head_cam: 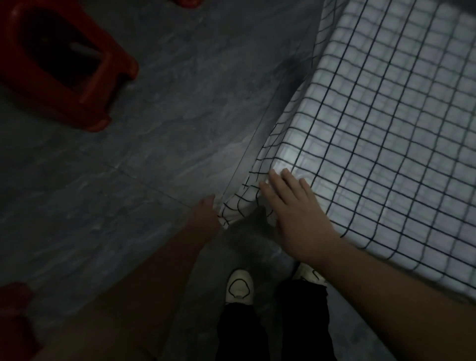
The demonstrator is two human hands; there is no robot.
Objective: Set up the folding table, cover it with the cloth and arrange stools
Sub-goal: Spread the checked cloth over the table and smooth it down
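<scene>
A white cloth with a black grid [386, 123] covers the folding table, which fills the right side of the view; the table itself is hidden under it. At the near corner the cloth hangs down in folds. My left hand [206, 219] grips the hanging corner of the cloth from the left. My right hand [293, 213] lies flat with straight fingers on the cloth at the table's corner edge. A red plastic stool [85, 85] lies tipped over on the floor at the upper left, its hollow underside facing me.
The floor [154, 154] is dark grey marbled tile. My feet in white shoes [239, 286] stand just below the table corner. Another red object [15, 317] shows at the lower left edge, and a red scrap [188, 2] at the top edge.
</scene>
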